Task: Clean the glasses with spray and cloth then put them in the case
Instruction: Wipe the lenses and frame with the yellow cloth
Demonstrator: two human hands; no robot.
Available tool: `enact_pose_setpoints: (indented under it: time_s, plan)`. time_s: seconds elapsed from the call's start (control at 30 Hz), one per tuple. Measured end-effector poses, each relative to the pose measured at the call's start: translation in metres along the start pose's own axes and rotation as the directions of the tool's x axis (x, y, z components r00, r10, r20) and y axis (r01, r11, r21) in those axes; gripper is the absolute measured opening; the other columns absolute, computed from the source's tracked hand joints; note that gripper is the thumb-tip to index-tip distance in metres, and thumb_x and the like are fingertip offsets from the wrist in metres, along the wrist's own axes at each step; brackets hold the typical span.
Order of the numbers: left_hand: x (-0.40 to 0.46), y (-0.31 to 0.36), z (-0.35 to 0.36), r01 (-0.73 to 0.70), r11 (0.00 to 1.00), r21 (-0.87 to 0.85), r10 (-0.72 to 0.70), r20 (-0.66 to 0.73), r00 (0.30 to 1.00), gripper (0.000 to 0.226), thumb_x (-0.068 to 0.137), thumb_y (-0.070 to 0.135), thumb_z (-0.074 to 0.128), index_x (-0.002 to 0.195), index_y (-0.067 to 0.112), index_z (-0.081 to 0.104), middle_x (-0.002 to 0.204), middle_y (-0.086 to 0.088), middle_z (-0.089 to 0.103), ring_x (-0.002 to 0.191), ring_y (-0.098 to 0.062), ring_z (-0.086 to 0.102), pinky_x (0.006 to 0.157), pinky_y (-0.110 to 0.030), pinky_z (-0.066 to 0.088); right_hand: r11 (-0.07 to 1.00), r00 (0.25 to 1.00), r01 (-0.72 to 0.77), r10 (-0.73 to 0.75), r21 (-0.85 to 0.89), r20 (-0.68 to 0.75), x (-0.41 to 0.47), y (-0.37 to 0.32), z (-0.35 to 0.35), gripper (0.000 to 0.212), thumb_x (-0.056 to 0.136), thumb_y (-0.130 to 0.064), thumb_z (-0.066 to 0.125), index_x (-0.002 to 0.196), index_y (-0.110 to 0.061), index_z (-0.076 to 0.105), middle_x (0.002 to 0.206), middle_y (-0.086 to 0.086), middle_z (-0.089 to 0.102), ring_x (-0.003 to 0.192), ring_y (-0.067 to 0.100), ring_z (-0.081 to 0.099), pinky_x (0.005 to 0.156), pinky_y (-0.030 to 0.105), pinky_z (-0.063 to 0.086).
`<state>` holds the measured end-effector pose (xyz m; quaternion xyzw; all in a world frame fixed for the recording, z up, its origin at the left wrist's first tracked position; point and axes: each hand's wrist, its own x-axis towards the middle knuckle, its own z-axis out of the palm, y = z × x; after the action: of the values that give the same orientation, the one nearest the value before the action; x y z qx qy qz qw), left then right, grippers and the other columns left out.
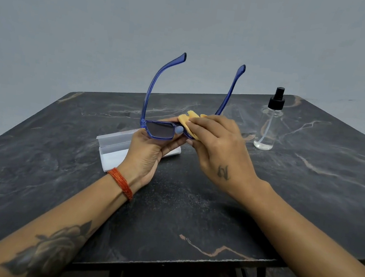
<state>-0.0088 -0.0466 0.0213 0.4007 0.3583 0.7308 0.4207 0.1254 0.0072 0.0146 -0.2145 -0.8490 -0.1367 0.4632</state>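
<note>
At frame centre, left hand (149, 150) grips blue glasses (159, 129) by bridge, temples pointing up. Right hand (219, 148) pinches yellow cloth (187, 120) over right-side lens: wiping appears underway. Behind left hand, white case (111, 150) lies open on dark marble table (190, 209), nothing visible inside. Right of centre, spray bottle (269, 124) stands upright, untouched. Casing still to do.

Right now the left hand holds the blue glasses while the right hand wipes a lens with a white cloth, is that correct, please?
Not quite: the cloth is yellow, not white. The head view shows the left hand holding the blue glasses while the right hand wipes a lens with it.
</note>
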Motion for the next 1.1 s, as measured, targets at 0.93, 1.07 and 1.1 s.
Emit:
enact_pose_setpoints:
  time_s: [0.93,1.07,1.1]
  plan:
    - [0.0007,-0.0003,-0.0008,0.002,1.000,0.013,-0.002,-0.001,1.000,0.019,0.069,-0.002,0.063,0.073,0.012,0.074,0.081,-0.004,0.074,0.082,-0.017,0.070,0.072,-0.028,0.057,0.975,0.996,-0.043,0.059,0.219,-0.065,-0.0002,0.0055,-0.0014,0.020,0.081,-0.017,0.065,0.098,-0.009,0.073,0.099,0.001,0.072,0.093,0.020,0.058,0.083,0.028,0.042]
    - [0.0020,-0.0018,-0.0011,0.005,1.000,0.011,-0.004,-0.028,1.000,0.016,0.077,-0.007,0.059,0.089,0.002,0.065,0.082,-0.006,0.073,0.084,-0.019,0.069,0.073,-0.028,0.057,0.973,0.981,-0.064,0.102,0.221,-0.165,-0.0002,0.0036,-0.0038,0.007,0.072,-0.011,0.077,0.078,-0.007,0.073,0.080,0.002,0.072,0.075,0.023,0.063,0.068,0.033,0.051]
    - [0.0018,-0.0016,-0.0009,0.007,1.000,0.005,-0.007,-0.030,1.000,0.016,0.077,-0.008,0.059,0.089,0.001,0.064,0.081,-0.006,0.073,0.083,-0.019,0.070,0.072,-0.028,0.057,0.974,0.979,-0.063,0.102,0.216,-0.174,-0.0001,0.0032,-0.0042,0.007,0.072,-0.010,0.078,0.077,-0.007,0.073,0.078,0.003,0.071,0.074,0.023,0.063,0.066,0.033,0.050]
